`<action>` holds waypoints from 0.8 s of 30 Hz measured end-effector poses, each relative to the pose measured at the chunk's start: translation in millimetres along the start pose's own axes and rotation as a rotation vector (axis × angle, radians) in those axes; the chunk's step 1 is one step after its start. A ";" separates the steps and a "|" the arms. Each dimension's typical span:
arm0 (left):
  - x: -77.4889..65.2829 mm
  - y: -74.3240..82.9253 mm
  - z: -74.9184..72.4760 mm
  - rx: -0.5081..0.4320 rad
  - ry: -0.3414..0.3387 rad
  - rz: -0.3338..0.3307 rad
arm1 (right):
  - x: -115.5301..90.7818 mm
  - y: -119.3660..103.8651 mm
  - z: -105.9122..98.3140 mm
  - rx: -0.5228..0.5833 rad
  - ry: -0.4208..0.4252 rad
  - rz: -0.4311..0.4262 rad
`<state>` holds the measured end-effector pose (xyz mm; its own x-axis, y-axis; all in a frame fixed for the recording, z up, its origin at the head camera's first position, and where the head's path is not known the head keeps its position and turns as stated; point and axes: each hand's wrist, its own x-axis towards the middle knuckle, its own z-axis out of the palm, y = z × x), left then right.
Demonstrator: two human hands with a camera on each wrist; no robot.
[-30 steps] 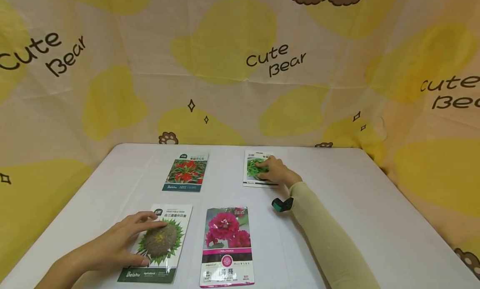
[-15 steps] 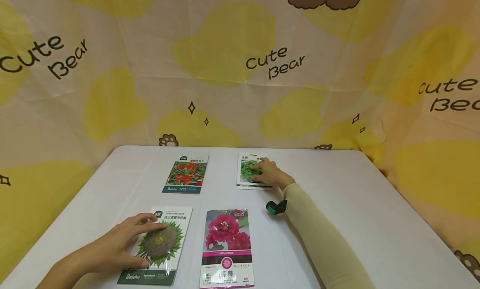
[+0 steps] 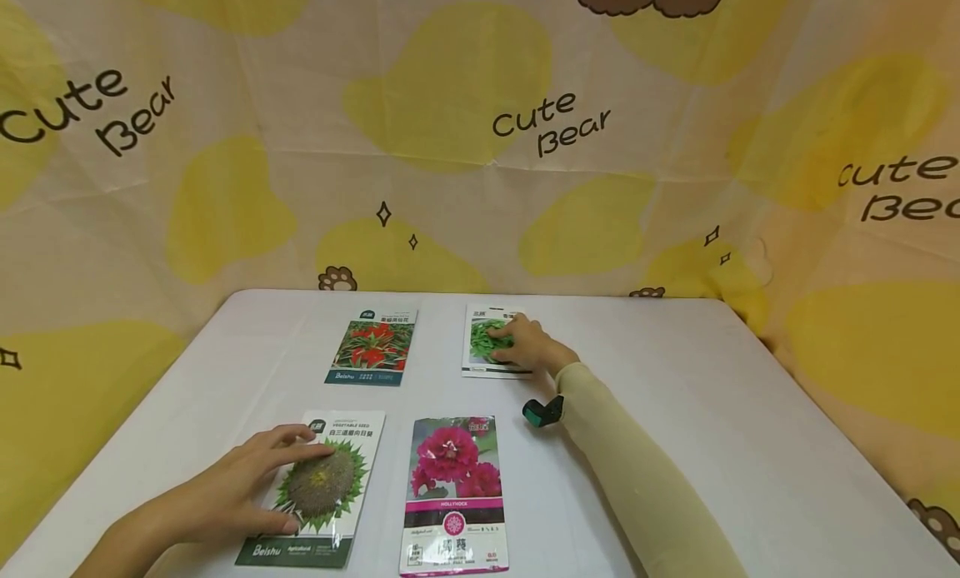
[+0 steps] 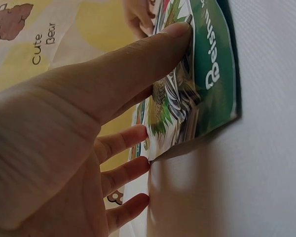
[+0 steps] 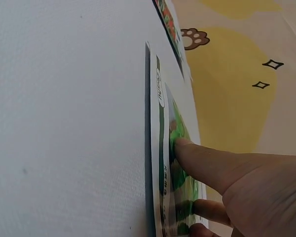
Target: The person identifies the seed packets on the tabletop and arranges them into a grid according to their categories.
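Observation:
In the head view my left hand [image 3: 225,488] rests on a sunflower seed packet [image 3: 330,482] at the front left. Its thumb [image 4: 158,49] and the spread fingertips touch the packet's face and edge, as the left wrist view also shows. My right hand [image 3: 531,345] reaches to the back and presses its thumb and fingertips on a white seed packet with green leaves [image 3: 486,336]. That packet lies flat, its right part hidden under the hand. In the right wrist view the thumb [image 5: 197,155] lies on the printed leaves.
A red-flowered seed packet [image 3: 371,349] lies at the back, left of the leafy one. At the front, a pink hollyhock packet [image 3: 453,495] lies right of the sunflower packet. A printed cloth [image 3: 450,145] hangs behind the white table [image 3: 675,411].
My right hand has slid the green-leaf packet leftward over the table, nearer the red-flowered packet. My left hand and the other packets have stayed in place.

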<state>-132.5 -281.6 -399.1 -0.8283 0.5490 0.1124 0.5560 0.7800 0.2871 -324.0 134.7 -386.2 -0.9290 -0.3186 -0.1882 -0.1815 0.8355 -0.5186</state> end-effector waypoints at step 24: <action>1.2 2.4 -0.8 -0.027 -0.015 0.014 | 6.1 -18.4 9.1 -0.026 -0.023 -0.023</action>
<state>-132.2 -279.2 -397.6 -0.8193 0.5642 0.1024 0.5651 0.7640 0.3113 -323.4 113.2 -385.4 -0.9167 -0.3481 -0.1959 -0.2116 0.8391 -0.5012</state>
